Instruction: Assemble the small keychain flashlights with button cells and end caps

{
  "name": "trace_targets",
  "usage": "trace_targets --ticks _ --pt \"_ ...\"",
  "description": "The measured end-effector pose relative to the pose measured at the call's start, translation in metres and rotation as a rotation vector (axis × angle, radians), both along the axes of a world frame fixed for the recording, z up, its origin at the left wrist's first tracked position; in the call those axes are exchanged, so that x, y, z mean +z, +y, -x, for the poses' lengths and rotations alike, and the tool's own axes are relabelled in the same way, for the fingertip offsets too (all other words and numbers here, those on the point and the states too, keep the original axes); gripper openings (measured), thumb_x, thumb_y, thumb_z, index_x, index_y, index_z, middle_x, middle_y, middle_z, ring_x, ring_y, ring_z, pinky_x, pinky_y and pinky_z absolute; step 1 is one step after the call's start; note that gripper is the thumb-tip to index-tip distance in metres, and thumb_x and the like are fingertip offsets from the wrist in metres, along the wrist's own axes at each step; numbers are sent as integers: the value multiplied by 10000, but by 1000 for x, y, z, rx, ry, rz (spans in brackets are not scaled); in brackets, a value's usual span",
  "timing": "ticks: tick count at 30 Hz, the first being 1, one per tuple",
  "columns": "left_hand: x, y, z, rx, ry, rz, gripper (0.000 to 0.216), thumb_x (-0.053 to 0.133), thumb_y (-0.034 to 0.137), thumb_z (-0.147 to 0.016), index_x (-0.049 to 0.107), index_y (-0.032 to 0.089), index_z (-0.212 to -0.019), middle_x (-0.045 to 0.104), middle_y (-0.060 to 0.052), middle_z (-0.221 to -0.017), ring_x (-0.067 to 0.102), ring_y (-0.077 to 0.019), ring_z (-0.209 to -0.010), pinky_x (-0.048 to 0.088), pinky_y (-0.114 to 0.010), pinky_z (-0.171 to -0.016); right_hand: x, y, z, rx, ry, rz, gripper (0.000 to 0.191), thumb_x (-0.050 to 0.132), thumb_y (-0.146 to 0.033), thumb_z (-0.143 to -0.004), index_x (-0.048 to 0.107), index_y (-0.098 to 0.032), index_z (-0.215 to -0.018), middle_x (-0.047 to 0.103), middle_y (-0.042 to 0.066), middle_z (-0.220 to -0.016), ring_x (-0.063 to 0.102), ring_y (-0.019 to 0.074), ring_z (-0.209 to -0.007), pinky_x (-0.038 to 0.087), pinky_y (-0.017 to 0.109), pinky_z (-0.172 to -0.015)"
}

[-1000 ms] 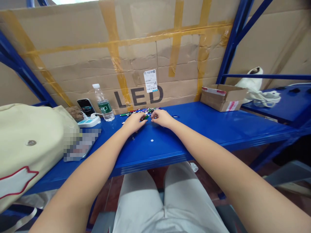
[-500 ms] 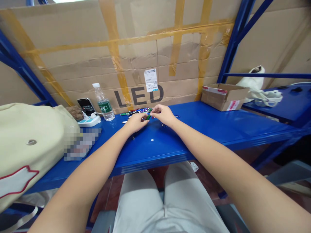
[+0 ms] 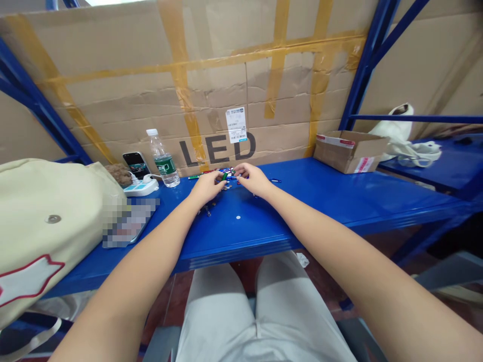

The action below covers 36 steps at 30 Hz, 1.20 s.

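Both my hands meet over the far middle of a blue metal shelf point(image 3: 324, 201). My left hand point(image 3: 207, 185) is pinched on a small green cylindrical piece point(image 3: 224, 176), held up between thumb and fingers. My right hand point(image 3: 253, 179) is closed beside it, fingertips at the same green piece; what else it holds is too small to make out. Just behind the hands lies a heap of small coloured metal pieces point(image 3: 213, 172), red, blue and green. A few tiny parts point(image 3: 207, 210) lie on the shelf near my left wrist.
A water bottle point(image 3: 162, 159), a phone point(image 3: 135, 165) and a white power strip point(image 3: 141, 188) stand at the left back. A cream bag point(image 3: 45, 221) fills the left. An open cardboard box point(image 3: 350, 151) sits at the right, a taped cardboard wall point(image 3: 226, 85) behind.
My hands have shifted slightly toward the heap, and the green piece now stands more upright between the fingertips. The view has moved a little.
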<state>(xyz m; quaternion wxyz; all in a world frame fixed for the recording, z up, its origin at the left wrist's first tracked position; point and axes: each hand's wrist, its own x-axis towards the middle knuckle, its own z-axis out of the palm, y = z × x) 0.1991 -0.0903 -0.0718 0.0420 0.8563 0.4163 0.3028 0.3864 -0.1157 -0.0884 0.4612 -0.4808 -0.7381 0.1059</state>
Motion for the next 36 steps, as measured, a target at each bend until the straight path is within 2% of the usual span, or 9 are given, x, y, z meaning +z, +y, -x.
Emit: trace_targets --ticks 5,9,13,20,23,27,29,33,36 --pt "3 2 7 31 3 -17 223 589 269 -784 644 176 -979 702 -53 -924 640 -208 -818 485 -316 -763 -5 5 6 -53 -606 -25 228 539 -154 -821 665 -162 -1010 640 97 -1099 567 217 -1005 419 333 -879" --pt "3 2 7 27 4 -14 213 598 255 -773 642 178 -967 702 -49 -933 640 -202 -802 490 -316 -768 -2 2 14 -92 -808 -7 232 484 -190 -870 699 -212 -953 645 81 -1085 553 243 -994 416 353 -830" --pt "1 3 6 -18 -7 23 203 592 257 -771 629 179 -955 694 -46 -917 638 -192 -771 492 -321 -752 2 -2 13 -145 -805 -38 180 564 -262 -845 717 -209 -923 651 93 -1026 541 253 -969 403 360 -825" --pt "-3 8 7 -203 1 21 152 564 241 -764 594 176 -898 659 -37 -902 613 -180 -842 486 -308 -770 0 -4 4 -145 -732 -27 185 539 -222 -844 716 -179 -877 661 99 -964 567 229 -908 409 318 -782" --pt "-4 10 7 -243 2 21 161 556 260 -776 592 176 -908 654 -40 -911 606 -181 -857 483 -306 -769 2 -3 2 -119 -545 -78 164 552 -217 -844 704 -170 -882 667 78 -944 577 198 -902 411 284 -782" --pt "-6 9 8 -222 2 43 179 566 285 -780 594 173 -916 658 -39 -875 612 -181 -816 481 -315 -770 6 -2 2 -95 -208 -166 144 554 -203 -844 685 -154 -877 659 53 -894 583 151 -820 424 248 -747" --pt "-6 8 7 -217 0 67 232 565 297 -784 586 177 -981 659 -42 -887 615 -181 -803 483 -316 -763 6 -1 2 -80 -126 -181 140 562 -218 -840 683 -158 -877 654 41 -870 579 143 -784 427 244 -725" --pt "-4 3 7 -195 -35 96 428 556 289 -792 463 208 -1202 634 -28 -896 613 -156 -711 484 -289 -686 5 -2 0 -86 -212 -140 114 596 -217 -813 692 -162 -840 663 37 -855 583 148 -798 417 246 -732" --pt "-2 0 7 -168 -41 100 374 553 282 -793 459 218 -1150 607 -6 -850 603 -140 -653 472 -271 -638 3 -3 -3 -80 -413 -44 93 620 -188 -775 708 -181 -804 683 36 -864 595 169 -834 411 255 -750"
